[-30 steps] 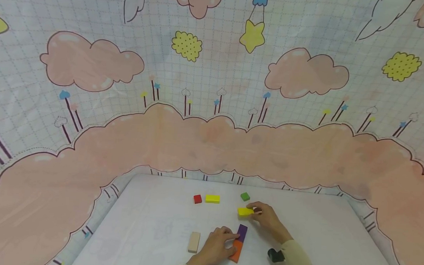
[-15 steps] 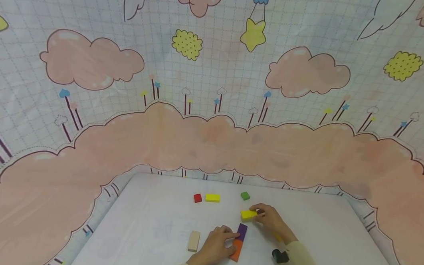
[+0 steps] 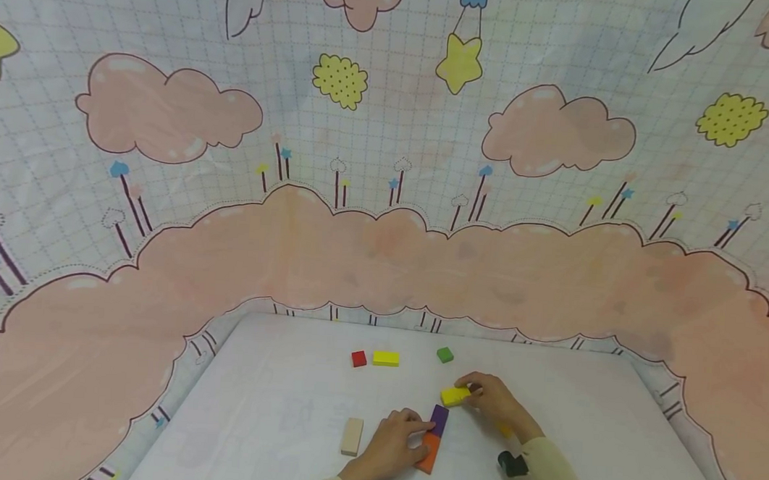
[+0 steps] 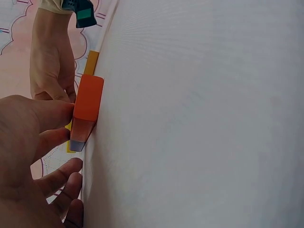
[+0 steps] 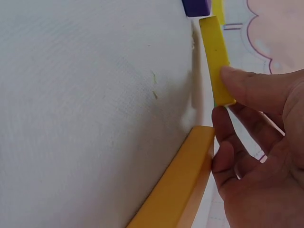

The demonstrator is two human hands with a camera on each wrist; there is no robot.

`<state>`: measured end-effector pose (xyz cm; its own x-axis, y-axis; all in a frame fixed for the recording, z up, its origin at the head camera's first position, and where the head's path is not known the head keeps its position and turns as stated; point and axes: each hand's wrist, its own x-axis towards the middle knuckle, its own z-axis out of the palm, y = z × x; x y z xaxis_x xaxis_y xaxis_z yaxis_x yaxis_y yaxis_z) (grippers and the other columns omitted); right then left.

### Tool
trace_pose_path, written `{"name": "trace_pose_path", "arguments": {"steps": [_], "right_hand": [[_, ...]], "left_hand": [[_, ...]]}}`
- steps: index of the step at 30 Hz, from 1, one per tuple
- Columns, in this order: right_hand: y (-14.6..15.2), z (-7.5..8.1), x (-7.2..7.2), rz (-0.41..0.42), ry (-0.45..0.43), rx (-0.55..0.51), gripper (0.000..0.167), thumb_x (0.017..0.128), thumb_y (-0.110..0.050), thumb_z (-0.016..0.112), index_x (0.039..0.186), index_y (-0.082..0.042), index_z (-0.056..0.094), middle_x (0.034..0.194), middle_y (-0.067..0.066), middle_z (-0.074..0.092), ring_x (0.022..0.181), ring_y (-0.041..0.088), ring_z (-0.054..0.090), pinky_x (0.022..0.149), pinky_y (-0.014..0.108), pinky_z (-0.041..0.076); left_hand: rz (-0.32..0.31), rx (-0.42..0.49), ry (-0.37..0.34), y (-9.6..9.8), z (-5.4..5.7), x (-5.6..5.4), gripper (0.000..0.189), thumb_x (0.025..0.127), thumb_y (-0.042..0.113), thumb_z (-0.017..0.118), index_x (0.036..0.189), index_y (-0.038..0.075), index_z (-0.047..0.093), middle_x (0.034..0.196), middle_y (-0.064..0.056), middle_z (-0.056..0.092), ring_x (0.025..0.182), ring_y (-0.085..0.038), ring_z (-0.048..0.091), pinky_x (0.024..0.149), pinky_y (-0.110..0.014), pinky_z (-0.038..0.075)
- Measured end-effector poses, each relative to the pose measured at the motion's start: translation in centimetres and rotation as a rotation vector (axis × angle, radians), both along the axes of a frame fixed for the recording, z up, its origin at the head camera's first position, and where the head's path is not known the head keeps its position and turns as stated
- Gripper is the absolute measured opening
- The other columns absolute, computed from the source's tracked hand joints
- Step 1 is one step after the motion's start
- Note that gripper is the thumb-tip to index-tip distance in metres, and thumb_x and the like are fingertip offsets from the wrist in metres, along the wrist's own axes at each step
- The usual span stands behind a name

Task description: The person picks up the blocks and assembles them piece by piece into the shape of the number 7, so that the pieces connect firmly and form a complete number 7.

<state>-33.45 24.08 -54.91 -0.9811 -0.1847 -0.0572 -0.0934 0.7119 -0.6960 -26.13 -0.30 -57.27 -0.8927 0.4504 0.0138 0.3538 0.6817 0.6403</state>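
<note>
My right hand pinches a yellow block between thumb and fingers, its near end just beyond the purple block. The purple block and an orange block lie end to end in a line on the white tabletop. My left hand rests on that pair, thumb on the orange block and index finger on the purple one; the other fingers are spread loosely. Under the right wrist lies an amber block, mostly hidden by the forearm in the head view.
Toward the back of the table lie a red cube, another yellow block and a green cube. A plain wooden block is left of my left hand. A dark green device sits at the right wrist.
My right hand has moved the yellow block rightward and toward me, tilting it slightly. The amber block has come into sight under the forearm. My left hand has stayed in place.
</note>
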Motion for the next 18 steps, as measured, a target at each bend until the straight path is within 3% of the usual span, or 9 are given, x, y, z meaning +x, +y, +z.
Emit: {"name": "trace_pose_path", "arguments": {"steps": [6,13,18], "right_hand": [[-0.18,-0.09,-0.11,0.006,-0.021,-0.001,0.027,0.087,0.002,0.066,0.106,-0.018,0.071,0.113,0.001,0.066,0.098,0.02,0.058,0.089,0.044,0.054],[-0.41,-0.6,-0.19,-0.043,-0.028,0.021,0.028,0.089,0.001,0.065,0.107,-0.019,0.071,0.122,0.007,0.066,0.109,0.028,0.059,0.099,0.052,0.048],[-0.56,-0.78,-0.05,-0.07,0.005,0.019,0.028,0.088,0.0,0.066,0.109,-0.019,0.07,0.121,0.008,0.066,0.108,0.028,0.06,0.099,0.052,0.049]], "left_hand": [[-0.006,-0.001,0.0,-0.04,-0.11,-0.06,0.039,0.089,0.034,0.07,0.128,0.03,0.066,0.117,0.004,0.058,0.099,-0.012,0.048,0.084,-0.028,0.042],[-0.01,-0.009,0.016,-0.04,-0.3,-0.13,0.039,0.09,0.035,0.069,0.129,0.031,0.065,0.116,0.006,0.058,0.097,-0.009,0.047,0.083,-0.026,0.042],[0.001,-0.017,0.013,0.05,-0.52,-0.13,0.039,0.09,0.035,0.069,0.129,0.032,0.065,0.116,0.006,0.058,0.098,-0.009,0.047,0.083,-0.027,0.042]]}}
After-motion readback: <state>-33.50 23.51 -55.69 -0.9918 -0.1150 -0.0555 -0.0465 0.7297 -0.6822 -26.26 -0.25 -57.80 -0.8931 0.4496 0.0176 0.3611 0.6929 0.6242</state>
